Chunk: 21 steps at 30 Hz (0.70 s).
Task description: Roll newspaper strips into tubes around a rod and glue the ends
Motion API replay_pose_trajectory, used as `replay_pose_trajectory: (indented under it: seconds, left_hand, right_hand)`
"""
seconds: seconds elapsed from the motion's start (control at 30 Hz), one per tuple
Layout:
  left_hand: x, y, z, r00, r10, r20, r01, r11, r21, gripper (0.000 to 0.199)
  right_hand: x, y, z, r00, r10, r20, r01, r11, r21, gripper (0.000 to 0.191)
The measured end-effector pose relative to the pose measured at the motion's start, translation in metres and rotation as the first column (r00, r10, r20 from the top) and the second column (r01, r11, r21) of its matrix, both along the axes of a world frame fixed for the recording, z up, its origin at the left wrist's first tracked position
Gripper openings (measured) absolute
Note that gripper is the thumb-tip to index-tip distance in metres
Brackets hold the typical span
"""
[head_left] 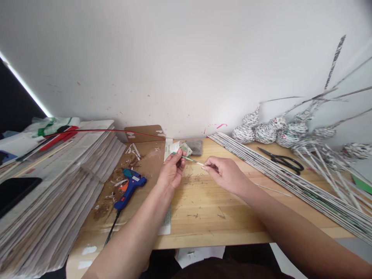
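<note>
Roughly crosswise, the thin paper roll (193, 160) slants, right end nearer.

Premises: craft workspace. The wooden table (203, 221) bears a glue gun (130, 192) at its left, scissors (273, 156) and woven gourd shapes (265, 133) at its right.

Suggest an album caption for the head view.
Left hand and right hand hold a slim green and white paper stick over a wooden table, a blue glue gun nearby.

Room over tabletop (209, 226), paper rods (279, 175) right
</note>
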State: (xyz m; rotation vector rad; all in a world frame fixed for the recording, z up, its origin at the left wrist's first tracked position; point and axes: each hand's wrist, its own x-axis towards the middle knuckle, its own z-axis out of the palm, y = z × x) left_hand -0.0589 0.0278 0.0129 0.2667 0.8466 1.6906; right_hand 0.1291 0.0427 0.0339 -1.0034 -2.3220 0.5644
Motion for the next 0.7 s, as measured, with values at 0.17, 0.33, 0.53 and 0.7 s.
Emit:
replay_pose_trajectory:
  seconds: [0.17,0.33,0.53,0.7]
  left_hand:
    - [-0.0005,-0.0011,0.0002,1.000,-0.025,0.002,0.025,1.000,0.004,0.005]
    - [-0.0002,-0.0011,-0.0003,1.000,-0.010,-0.003,0.010,1.000,0.002,0.006]
    - [-0.0016,0.0010,-0.0036,0.999,-0.041,-0.012,0.041,0.999,0.011,0.005]
    - [-0.0019,0.0004,-0.0035,0.999,-0.041,-0.033,0.041,0.999,0.010,0.006]
  right_hand:
    - [0.0012,-0.0008,0.0013,0.997,0.063,0.032,-0.055,0.978,-0.200,0.028]
    - [0.0002,-0.0015,0.0003,1.000,0.001,0.023,-0.001,1.000,-0.002,0.018]
    - [0.0009,0.0005,0.0010,0.998,0.054,0.040,-0.044,0.975,-0.219,0.033]
    - [-0.0001,-0.0002,-0.0009,1.000,0.027,-0.007,-0.028,0.993,-0.112,0.019]
